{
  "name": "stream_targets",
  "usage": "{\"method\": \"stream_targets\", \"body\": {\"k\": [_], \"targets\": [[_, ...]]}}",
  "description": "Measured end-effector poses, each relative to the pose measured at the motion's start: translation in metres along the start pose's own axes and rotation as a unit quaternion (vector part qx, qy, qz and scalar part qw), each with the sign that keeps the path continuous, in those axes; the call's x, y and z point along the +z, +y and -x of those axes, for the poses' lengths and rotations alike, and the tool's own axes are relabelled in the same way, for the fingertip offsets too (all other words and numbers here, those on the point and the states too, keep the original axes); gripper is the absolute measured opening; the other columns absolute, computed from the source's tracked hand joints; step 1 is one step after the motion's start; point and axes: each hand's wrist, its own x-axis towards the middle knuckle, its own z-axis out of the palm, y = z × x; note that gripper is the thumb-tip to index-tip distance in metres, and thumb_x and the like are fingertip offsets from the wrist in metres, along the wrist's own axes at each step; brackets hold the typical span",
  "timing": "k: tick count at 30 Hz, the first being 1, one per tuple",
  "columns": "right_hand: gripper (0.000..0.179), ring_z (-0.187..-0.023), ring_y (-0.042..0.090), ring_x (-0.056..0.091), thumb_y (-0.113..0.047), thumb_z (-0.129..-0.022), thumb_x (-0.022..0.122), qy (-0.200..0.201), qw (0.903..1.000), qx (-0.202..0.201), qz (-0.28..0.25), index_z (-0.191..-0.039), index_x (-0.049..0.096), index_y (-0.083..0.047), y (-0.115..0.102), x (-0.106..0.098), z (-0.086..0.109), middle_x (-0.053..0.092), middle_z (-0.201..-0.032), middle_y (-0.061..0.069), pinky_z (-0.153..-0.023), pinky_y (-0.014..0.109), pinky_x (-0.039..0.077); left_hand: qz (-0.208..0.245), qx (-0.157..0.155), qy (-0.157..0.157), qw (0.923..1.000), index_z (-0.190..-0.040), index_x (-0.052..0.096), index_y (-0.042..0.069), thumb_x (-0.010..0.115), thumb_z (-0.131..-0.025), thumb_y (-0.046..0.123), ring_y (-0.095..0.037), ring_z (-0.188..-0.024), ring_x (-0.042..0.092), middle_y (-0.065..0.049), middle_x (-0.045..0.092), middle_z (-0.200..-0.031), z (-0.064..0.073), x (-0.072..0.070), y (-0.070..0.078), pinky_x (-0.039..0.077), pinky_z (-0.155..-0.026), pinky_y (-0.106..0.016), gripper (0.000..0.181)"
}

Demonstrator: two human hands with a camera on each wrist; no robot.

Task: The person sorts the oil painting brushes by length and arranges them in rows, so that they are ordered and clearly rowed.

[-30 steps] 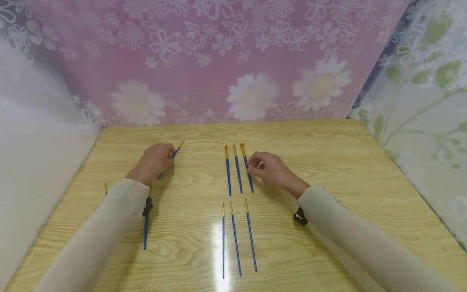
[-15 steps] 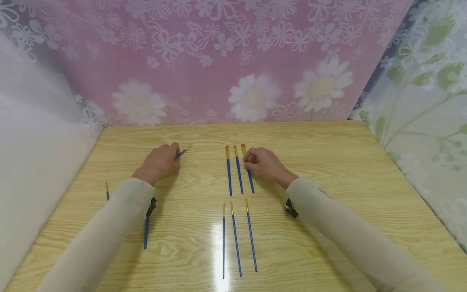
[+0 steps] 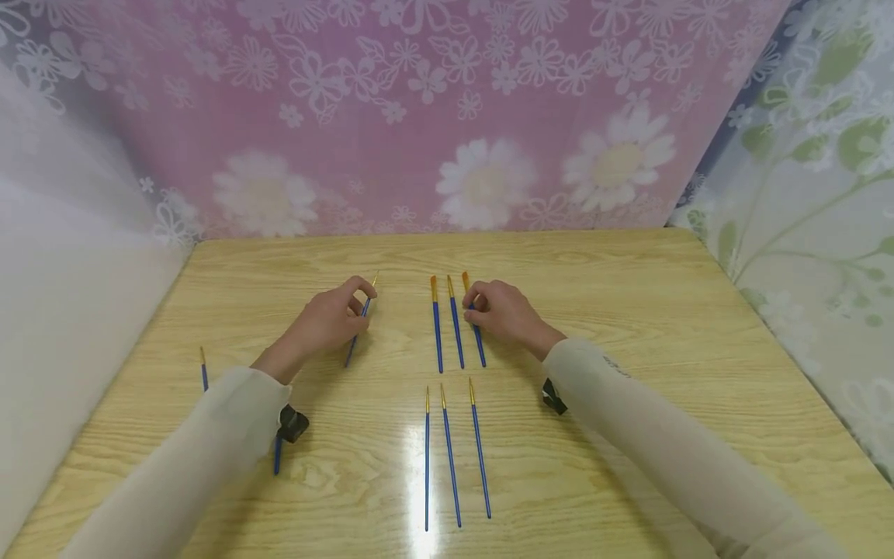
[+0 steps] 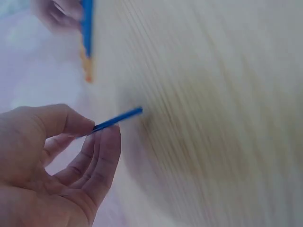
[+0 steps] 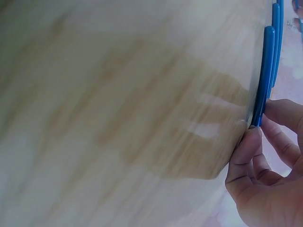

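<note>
My left hand pinches a thin blue paintbrush between thumb and fingers, left of the upper row of brushes. Its gold ferrule points away from me, and in the left wrist view the handle end sticks out past the fingertips, over the table. The right hand has thumb and forefinger on either side of the rightmost flat paintbrush, which lies on the table. Beside that one lie a middle paintbrush and a flat orange-tipped paintbrush, roughly parallel.
Nearer to me lies a second row of thin brushes: a left one, a middle one and a right one. Two more, a far-left brush and another brush, are partly hidden by the left sleeve. The wooden table meets a floral curtain behind.
My left hand has moved right with its paintbrush, which first tilted flatter and then swung more upright toward the back. The right hand has shifted slightly left and closed on the rightmost brush.
</note>
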Motion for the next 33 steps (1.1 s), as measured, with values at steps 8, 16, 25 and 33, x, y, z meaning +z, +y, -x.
{"method": "stream_targets", "body": {"k": [8,16,25,33], "targets": [[0.017,-0.110,0.031,0.065,-0.016,-0.106,0.072,-0.001,1.0000,0.003,0.004,-0.120,0.072,-0.006,0.000,0.001,-0.001,0.072,-0.118,0.015,-0.101,0.050,0.053,0.069,0.004,-0.024,0.9973,-0.133,0.063,0.010,0.066,-0.109,0.015,-0.022,-0.073,0.069,-0.011,0.068,-0.121,0.028,0.026,0.030,0.062,-0.067,-0.036,0.025],[0.018,-0.110,0.032,0.067,-0.016,-0.106,0.072,-0.003,1.0000,-0.001,-0.001,-0.121,0.072,-0.006,0.001,0.001,-0.003,0.072,-0.119,0.016,-0.100,0.050,0.055,0.033,0.102,-0.041,0.9934,-0.124,0.071,0.013,0.075,-0.105,0.021,-0.010,-0.060,0.056,0.002,0.073,-0.107,0.053,0.065,0.065,0.051,-0.060,-0.027,0.021],[0.018,-0.110,0.034,0.067,-0.015,-0.107,0.071,-0.001,1.0000,-0.004,0.006,-0.122,0.072,-0.005,0.003,0.001,0.000,0.071,-0.119,0.017,-0.099,0.051,0.056,-0.048,0.162,-0.077,0.9827,-0.123,0.074,0.019,0.077,-0.104,0.034,-0.001,-0.086,0.063,0.013,0.072,-0.102,0.054,0.117,0.106,0.052,-0.076,-0.024,0.024],[0.019,-0.110,0.034,0.067,-0.015,-0.107,0.071,0.000,0.9999,-0.009,0.014,-0.123,0.072,-0.005,0.001,0.002,-0.002,0.071,-0.118,0.017,-0.099,0.051,0.056,-0.084,0.166,-0.093,0.9782,-0.116,0.074,0.022,0.080,-0.101,0.040,0.004,-0.083,0.060,0.016,0.068,-0.095,0.058,0.130,0.120,0.050,-0.071,-0.023,0.024]]}}
